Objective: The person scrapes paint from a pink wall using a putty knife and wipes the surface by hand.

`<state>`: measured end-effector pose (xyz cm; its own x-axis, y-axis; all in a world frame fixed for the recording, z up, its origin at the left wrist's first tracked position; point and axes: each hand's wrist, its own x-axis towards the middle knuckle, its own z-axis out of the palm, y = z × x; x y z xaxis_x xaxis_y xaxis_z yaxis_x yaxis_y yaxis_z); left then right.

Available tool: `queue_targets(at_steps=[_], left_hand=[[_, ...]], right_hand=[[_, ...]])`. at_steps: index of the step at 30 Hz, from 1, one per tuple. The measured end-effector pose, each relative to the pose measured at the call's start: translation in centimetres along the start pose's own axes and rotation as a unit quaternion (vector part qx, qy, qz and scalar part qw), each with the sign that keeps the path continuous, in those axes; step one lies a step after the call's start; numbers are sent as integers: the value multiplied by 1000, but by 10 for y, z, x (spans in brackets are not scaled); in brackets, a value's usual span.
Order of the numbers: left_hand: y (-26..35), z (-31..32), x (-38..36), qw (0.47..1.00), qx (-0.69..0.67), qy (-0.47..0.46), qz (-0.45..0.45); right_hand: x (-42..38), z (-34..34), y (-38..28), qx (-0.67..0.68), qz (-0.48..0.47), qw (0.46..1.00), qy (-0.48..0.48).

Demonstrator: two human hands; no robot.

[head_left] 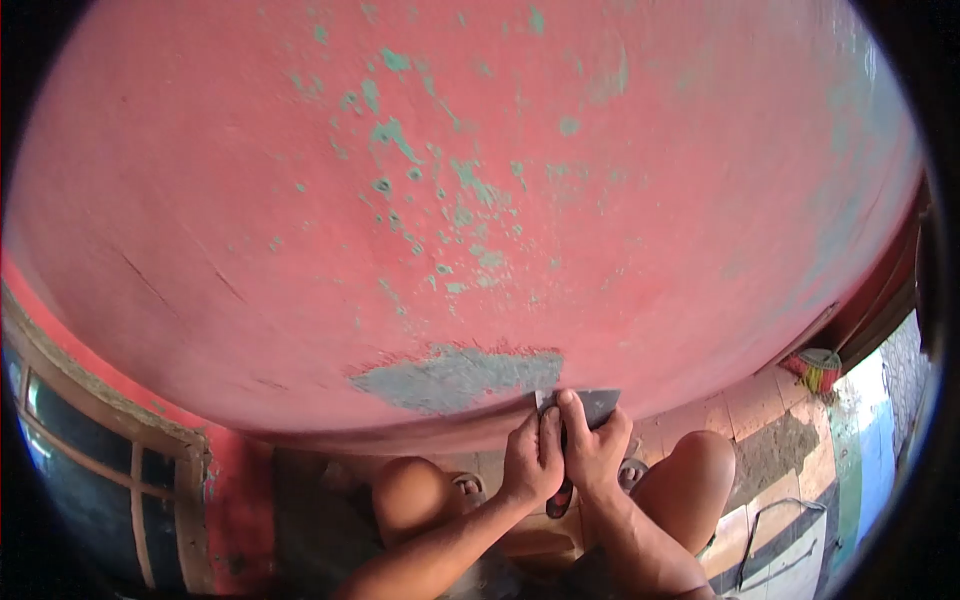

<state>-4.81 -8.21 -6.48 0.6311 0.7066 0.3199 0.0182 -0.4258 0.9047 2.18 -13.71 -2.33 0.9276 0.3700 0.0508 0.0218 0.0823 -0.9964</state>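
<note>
A scraper point(603, 405) with a wide, flat dark blade is held against the lower part of the pink wall point(690, 250). My left hand point(534, 458) and my right hand point(597, 447) are both closed around it, side by side, with thumbs up near the blade. The red and black handle end shows below, between my wrists. Left of the blade is a rough-edged grey patch point(455, 380) where the pink surface is gone. Higher up, small green spots show through the pink paint.
My bent knees flank my arms, and my sandalled feet rest on the tiled floor point(745, 405). A broom head with coloured bristles point(820, 370) lies by the wall at right. A window frame point(188, 500) is at lower left. Dirt covers some tiles on the right.
</note>
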Motion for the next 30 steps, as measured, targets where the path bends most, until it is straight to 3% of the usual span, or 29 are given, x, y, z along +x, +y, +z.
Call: queue_targets(at_steps=[3, 9, 12, 13, 16, 20, 21, 26, 30], left_hand=[[6, 2, 6, 998, -56, 22, 1], [2, 0, 3, 998, -42, -3, -44], [11, -4, 7, 998, -59, -7, -30], [7, -5, 7, 999, 6, -2, 37], [-6, -1, -1, 999, -20, -13, -34], [5, -1, 6, 998, -43, -8, -38], [7, -2, 8, 1000, -13, -5, 6], [-2, 4, 0, 999, -38, 11, -37], [9, -5, 0, 999, -30, -12, -35]], right_hand=[[1, -1, 5, -21, -12, 1000, -5], [-1, 2, 6, -11, 5, 1000, 6], [3, 3, -4, 2, -29, 1000, 5], [1, 2, -8, 4, -37, 999, 7], [-3, -2, 11, -22, 0, 1000, 3], [4, -2, -5, 17, -2, 1000, -26], [5, -2, -2, 13, -8, 1000, -22], [1, 1, 10, 6, -15, 1000, 9], [1, -4, -9, -6, 5, 1000, -27]])
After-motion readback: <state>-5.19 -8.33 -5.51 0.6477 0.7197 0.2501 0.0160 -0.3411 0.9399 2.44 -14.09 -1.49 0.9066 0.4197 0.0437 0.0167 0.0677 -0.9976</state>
